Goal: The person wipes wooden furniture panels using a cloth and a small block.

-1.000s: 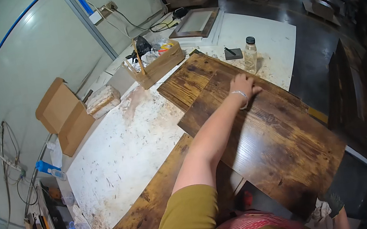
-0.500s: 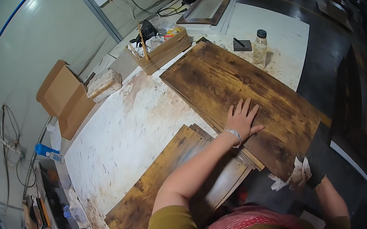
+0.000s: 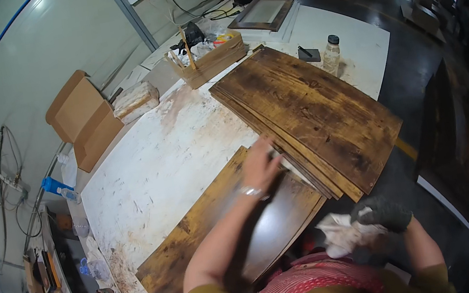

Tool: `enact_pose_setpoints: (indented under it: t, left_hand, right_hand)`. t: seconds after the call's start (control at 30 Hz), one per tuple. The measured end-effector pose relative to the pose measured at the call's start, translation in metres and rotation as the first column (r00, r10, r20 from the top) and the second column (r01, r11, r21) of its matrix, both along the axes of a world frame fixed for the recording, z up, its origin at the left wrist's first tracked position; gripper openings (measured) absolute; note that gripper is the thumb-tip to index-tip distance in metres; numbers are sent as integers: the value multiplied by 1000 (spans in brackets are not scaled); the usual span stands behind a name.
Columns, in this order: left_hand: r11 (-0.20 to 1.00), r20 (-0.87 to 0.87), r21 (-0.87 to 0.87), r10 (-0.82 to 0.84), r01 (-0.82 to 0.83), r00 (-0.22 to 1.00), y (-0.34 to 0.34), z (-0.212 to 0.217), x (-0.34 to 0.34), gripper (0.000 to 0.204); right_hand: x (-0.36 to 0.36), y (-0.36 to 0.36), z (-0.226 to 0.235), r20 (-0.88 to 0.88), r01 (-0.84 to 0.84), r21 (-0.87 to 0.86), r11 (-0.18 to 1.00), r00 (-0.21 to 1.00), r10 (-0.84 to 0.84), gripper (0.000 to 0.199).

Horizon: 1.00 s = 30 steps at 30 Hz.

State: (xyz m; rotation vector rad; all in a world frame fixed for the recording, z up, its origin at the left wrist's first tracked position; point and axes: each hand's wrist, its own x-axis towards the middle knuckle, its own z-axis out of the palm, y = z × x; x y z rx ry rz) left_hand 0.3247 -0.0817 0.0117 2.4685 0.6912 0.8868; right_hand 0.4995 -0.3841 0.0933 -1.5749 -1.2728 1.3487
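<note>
My left hand (image 3: 260, 167), with a bracelet at the wrist, is at the left edge of a stack of brown wood-grain boards (image 3: 318, 116). Its fingers are curled and smeared by motion, so whether they grip a board is unclear. Beneath that forearm lies a lower pile of similar boards (image 3: 195, 228), its top glossy where light falls. My right hand (image 3: 385, 215), in a dark glove, is closed on a crumpled whitish cloth (image 3: 344, 233) beyond the near corner of the stack, close to my red patterned apron (image 3: 315, 283).
Both piles lie on a white, stained table (image 3: 153, 171). Toward the back are a cardboard box of odds and ends (image 3: 213, 67), a framed panel (image 3: 263, 13) and a black-capped bottle (image 3: 331, 54). An open carton (image 3: 89, 126) stands at left; dark boards (image 3: 459, 149) stand at right.
My left hand has left the top board's face and moved left to the stack's edge. The right hand has drawn the cloth off the near corner, toward my body.
</note>
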Motion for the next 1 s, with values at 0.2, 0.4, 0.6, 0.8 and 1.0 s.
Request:
enact_pose_setpoints:
  t: [0.2, 0.4, 0.6, 0.8, 1.0]
  left_hand:
    - [796, -300, -11, 575, -605, 761, -7, -35, -315, 49]
    - [705, -632, 149, 607, -693, 481, -54, -33, -420, 48]
    - [322, 29, -914, 660, -248, 751, -55, -9, -440, 53]
    - [436, 101, -884, 529, -168, 842, -54, -39, -465, 57]
    - [795, -233, -426, 365, -432, 901, -38, -55, -473, 51]
  right_hand:
    - [-72, 152, 31, 135, 306, 301, 903, 924, -358, 45]
    - [-206, 284, -133, 655, -198, 682, 704, 593, -468, 34]
    - [-479, 187, -129, 287, -545, 710, 445, 802, 525, 50]
    - [-320, 279, -95, 519, -381, 828, 412, 800, -302, 26]
    - [-197, 253, -75, 724, -61, 525, 849, 556, -408, 25]
